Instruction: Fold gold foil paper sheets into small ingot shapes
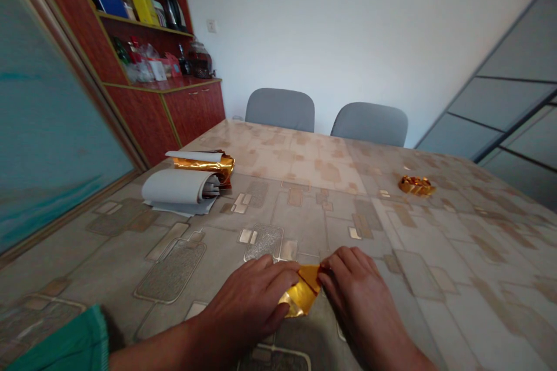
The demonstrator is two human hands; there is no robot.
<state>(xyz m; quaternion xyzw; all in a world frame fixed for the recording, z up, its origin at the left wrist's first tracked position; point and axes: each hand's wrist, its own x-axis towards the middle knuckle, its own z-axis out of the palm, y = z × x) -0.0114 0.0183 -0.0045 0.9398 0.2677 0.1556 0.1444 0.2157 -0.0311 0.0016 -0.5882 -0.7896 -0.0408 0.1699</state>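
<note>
Forearms reach in from the bottom edge of the frame, with a green sleeve (61, 345) at lower left; the left hand (246, 301) lies low and left of centre, half open and flattened, its fingers spread over a folded gold foil (302, 293) and pressing it onto the patterned table cover (331, 208); the right hand (359, 295) lies just to the right, its fingers gently curled, with their tips closing on the foil's upper end. Between the hands, the foil's long axis runs diagonally, from a point at lower left up to an end at upper right; its edges vanish under the fingers, so its full outline and the number of folds are hard to make out. Farther up the table, at left, a curled grey paper roll (172, 186) lies in front of a gold foil roll (204, 165); a crumpled gold foil scrap (416, 186) lies well apart at right; a red wooden cabinet (194, 110) stands at upper left, its shelf contents partly cut off by the frame; two grey chairs (279, 109) stand past the far edge.
</note>
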